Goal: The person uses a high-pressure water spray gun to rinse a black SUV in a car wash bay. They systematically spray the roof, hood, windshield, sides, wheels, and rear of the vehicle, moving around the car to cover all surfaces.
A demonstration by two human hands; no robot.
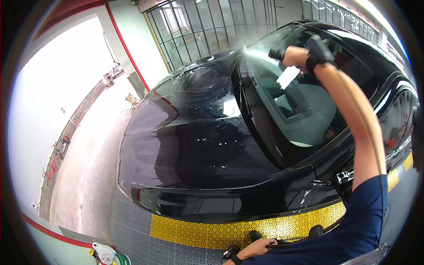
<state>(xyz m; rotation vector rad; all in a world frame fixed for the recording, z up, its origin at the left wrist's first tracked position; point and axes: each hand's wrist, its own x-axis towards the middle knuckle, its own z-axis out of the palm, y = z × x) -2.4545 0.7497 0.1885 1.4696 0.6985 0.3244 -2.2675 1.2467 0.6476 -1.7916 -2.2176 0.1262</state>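
My right hand [297, 57] reaches out over the windshield [304, 106] of a dark, wet car. It is closed around a black spray gun [277, 54], partly hidden by the fingers. A white fan of water [256, 54] leaves the nozzle toward the far base of the glass. Low in the view, beside the car's near flank, my left hand [258, 247] is closed on a thin black hose [289, 241]. Water beads and swirling foam streaks lie on the car's hood [203, 132]. Both wrists carry black straps.
Grey floor grating with a yellow strip [247, 229] runs along the car's near side. A green-and-white bucket [122, 259] and a plastic bag [104, 252] stand at lower left. A wide doorway opens left; framed glass panels [212, 31] stand behind the car.
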